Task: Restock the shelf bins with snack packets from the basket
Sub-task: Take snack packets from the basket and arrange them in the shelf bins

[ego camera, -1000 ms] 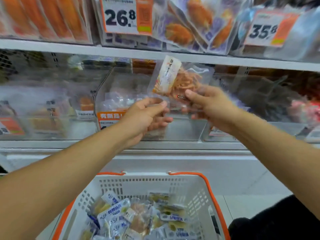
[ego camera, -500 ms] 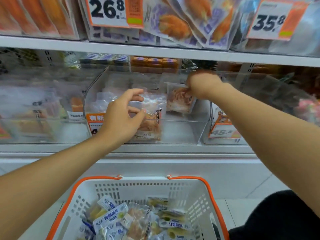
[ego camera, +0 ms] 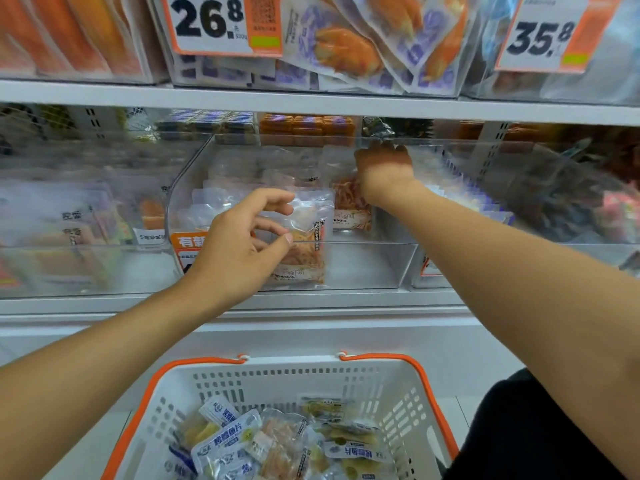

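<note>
- Head view: at frame centre, the left hand [ego camera: 239, 251], fingers loosely curled, touches a clear packet of orange shredded snack [ego camera: 304, 251] standing in the transparent plastic shelf bin [ego camera: 374, 265].
- Right hand [ego camera: 382, 168] reaches deep inside the bin over a second orange-shred packet [ego camera: 349, 209]; its grip is hidden.
- White perforated basket with orange rim [ego camera: 346, 386] sits at bottom centre, holding blue-labelled packets [ego camera: 228, 441].

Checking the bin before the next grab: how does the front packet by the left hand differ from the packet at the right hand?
The front packet stands near the clear bin's front wall; the rear packet sits further back. The left hand hovers open before the front one; the right hand covers the rear one's top. Both hold orange shreds.
</note>
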{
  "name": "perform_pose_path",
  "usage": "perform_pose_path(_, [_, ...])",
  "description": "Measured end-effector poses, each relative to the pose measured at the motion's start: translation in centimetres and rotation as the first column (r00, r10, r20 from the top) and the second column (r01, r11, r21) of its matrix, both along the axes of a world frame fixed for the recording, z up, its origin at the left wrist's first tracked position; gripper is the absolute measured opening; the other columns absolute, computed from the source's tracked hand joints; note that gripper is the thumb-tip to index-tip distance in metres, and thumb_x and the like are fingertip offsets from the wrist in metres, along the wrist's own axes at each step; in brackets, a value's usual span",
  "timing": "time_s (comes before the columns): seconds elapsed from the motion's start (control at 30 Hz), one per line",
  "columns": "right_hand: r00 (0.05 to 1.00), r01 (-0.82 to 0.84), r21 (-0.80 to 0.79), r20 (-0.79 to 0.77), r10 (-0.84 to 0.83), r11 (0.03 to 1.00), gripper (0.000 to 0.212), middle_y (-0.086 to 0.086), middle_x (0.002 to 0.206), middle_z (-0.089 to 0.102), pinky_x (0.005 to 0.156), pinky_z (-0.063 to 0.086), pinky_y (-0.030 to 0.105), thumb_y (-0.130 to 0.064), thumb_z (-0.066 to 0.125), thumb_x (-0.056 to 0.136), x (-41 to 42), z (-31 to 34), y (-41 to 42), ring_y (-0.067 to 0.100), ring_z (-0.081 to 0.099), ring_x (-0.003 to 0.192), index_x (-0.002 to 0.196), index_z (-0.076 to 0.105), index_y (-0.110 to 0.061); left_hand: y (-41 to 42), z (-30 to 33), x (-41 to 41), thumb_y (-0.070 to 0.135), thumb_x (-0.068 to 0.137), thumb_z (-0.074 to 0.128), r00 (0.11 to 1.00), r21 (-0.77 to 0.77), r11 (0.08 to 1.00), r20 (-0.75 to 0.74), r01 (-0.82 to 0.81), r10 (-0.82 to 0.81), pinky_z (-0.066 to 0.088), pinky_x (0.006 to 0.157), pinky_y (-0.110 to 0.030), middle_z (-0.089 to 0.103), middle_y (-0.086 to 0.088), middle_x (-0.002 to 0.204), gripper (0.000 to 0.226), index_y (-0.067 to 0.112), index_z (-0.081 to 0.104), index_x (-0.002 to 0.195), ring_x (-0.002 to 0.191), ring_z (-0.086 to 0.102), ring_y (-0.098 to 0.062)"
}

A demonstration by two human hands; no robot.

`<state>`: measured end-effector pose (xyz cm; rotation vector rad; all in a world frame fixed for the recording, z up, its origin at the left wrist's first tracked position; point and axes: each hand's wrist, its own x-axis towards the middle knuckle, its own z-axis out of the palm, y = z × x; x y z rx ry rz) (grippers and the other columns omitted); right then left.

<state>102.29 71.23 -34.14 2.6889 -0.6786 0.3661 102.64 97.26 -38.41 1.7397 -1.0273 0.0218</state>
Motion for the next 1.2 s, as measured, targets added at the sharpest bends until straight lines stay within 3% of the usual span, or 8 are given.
perform_pose_path(0.27, [0.991, -0.106, 0.073, 0.093, 0.099, 0.992, 0.029, 0.016, 0.115, 0.061, 0.078, 0.045, 0.04, -0.012, 0.065, 0.087, -1.8, 1.1, 1.5, 0.036, 0.06, 0.102, 0.114, 0.058, -0.01, 0.2, 0.0, -0.1, 0.006, 0.085, 0.071, 0.995, 0.027, 0.999, 0.099, 0.018, -0.021, 0.047, 0.059, -0.016, 0.062, 0.007, 0.096, 0.034, 0.021, 0.061, 0.114, 0.071, 0.061, -0.01])
perform_pose_path(0.4, [0.965, -0.253, 0.121, 0.108, 0.241, 0.96, 0.021, 0.017, 0.087, 0.06, 0.073, 0.053, 0.042, -0.025, 0.068, 0.081, -4.8, 3.2, 6.4, 0.038, 0.063, 0.084, 0.093, 0.067, -0.008, 1.0, 0.3, -0.6, 0.014, 0.085, 0.075, 0.966, 0.326, 0.938, 0.182, 0.116, -0.183, 0.044, 0.059, -0.012, 0.065, 0.003, 0.075, 0.014, 0.018, 0.067, 0.096, 0.061, 0.056, -0.004])
perform_pose_path(0.53, [0.879, -0.349, 0.189, -0.274, 0.39, 0.918, 0.018, 0.004, 0.064, 0.05, 0.059, 0.041, 0.033, -0.029, 0.064, 0.077, -10.7, 0.0, 12.7, 0.031, 0.049, 0.061, 0.072, 0.062, -0.012, 5.3, -3.4, -0.7, 0.044, 0.09, 0.065, 0.914, 0.911, 0.356, -0.051, 0.208, -0.403, 0.047, 0.073, -0.02, 0.064, 0.015, 0.092, 0.028, 0.027, 0.063, 0.112, 0.079, 0.059, -0.003])
perform_pose_path(0.6, [0.788, -0.35, 0.253, -0.441, 0.429, 0.902, 0.018, 0.003, 0.065, 0.053, 0.058, 0.041, 0.03, -0.03, 0.064, 0.078, -12.7, -3.7, 14.5, 0.033, 0.054, 0.066, 0.071, 0.061, -0.013, 7.8, -6.0, -1.4, 0.047, 0.093, 0.06, 0.888, 0.972, 0.03, -0.198, 0.231, -0.414, 0.045, 0.073, -0.019, 0.063, 0.013, 0.099, 0.034, 0.028, 0.06, 0.121, 0.083, 0.057, -0.004])
perform_pose_path(0.7, [0.543, -0.177, 0.585, -0.613, 0.574, 0.792, 0.021, 0.007, 0.076, 0.07, 0.069, 0.054, 0.033, -0.027, 0.062, 0.086, -13.5, -11.5, 16.3, 0.028, 0.065, 0.075, 0.078, 0.071, -0.01, 9.8, -8.5, -2.6, 0.049, 0.096, 0.055, 0.89, 0.956, -0.2, -0.275, 0.214, -0.363, 0.039, 0.076, -0.02, 0.055, 0.013, 0.102, 0.041, 0.027, 0.054, 0.13, 0.092, 0.051, -0.01])
perform_pose_path(0.9, [0.199, 0.103, 0.632, -0.77, 0.607, 0.768, 0.068, 0.002, 0.127, 0.058, 0.091, 0.044, 0.028, -0.045, 0.079, 0.081, -18.3, -26.6, 20.4, 0.021, 0.056, 0.11, 0.135, 0.056, -0.011, 9.3, -9.6, -3.1, 0.051, 0.095, 0.054, 0.877, 0.968, -0.128, -0.248, 0.214, -0.413, 0.04, 0.085, -0.026, 0.047, 0.017, 0.093, 0.045, 0.025, 0.053, 0.132, 0.094, 0.05, -0.012])
perform_pose_path(1.1, [0.453, 0.09, 0.647, -0.703, 0.547, 0.757, 0.087, 0.011, 0.133, 0.051, 0.091, 0.052, 0.039, -0.028, 0.086, 0.073, -19.9, -30.5, 21.4, 0.031, 0.056, 0.116, 0.144, 0.037, -0.014, 8.2, -9.3, -3.4, 0.052, 0.094, 0.053, 0.852, 0.977, -0.053, -0.205, 0.205, -0.482, 0.038, 0.084, -0.027, 0.051, 0.013, 0.101, 0.046, 0.025, 0.054, 0.131, 0.091, 0.049, -0.01])
perform_pose_path(1.2, [0.446, 0.075, 0.582, -0.746, 0.495, 0.81, 0.044, 0.003, 0.104, 0.06, 0.087, 0.055, 0.037, -0.035, 0.085, 0.072, -20.4, -31.5, 19.7, 0.026, 0.061, 0.099, 0.105, 0.059, -0.02, 8.0, -9.2, -3.3, 0.052, 0.095, 0.053, 0.854, 0.977, -0.076, -0.21, 0.198, -0.475, 0.036, 0.082, -0.026, 0.045, 0.018, 0.093, 0.046, 0.025, 0.054, 0.131, 0.085, 0.046, -0.006])
